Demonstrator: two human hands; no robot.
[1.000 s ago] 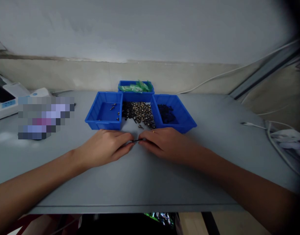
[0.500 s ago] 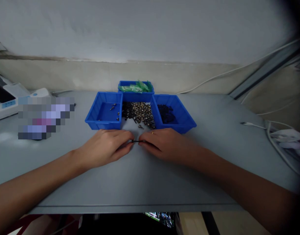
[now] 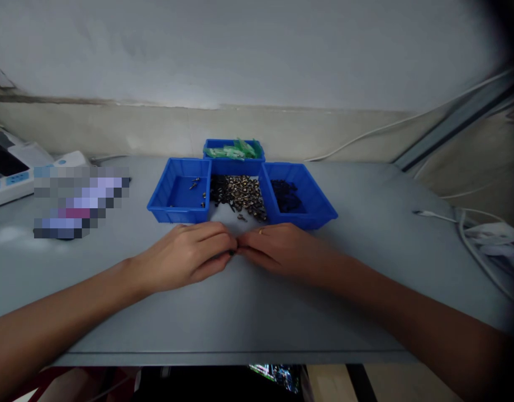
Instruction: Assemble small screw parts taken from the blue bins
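Note:
My left hand (image 3: pixel 194 254) is closed in a pinch on a small black part (image 3: pixel 231 253), of which only a dark tip shows. Fingertip to fingertip with it, my right hand (image 3: pixel 288 248) is pinched too, a ring on one finger; its fingers hide what they hold. Both hands are just above the table, in front of a pile of small brassy metal pieces (image 3: pixel 244 192) and black pieces (image 3: pixel 221 190). One loose metal piece (image 3: pixel 241 217) lies nearest my fingers.
A blue bin (image 3: pixel 177 215) with a few metal pieces stands left of the pile. Another blue bin (image 3: pixel 319 206) with dark parts is on the right. Behind, a third bin (image 3: pixel 236 166) holds green plastic bags (image 3: pixel 242 148). A power strip (image 3: pixel 14 181) and cables (image 3: pixel 437 214) flank the table.
My fingertips have come together, closing the gap where a thin dark piece showed between them. My left hand moved slightly right and down.

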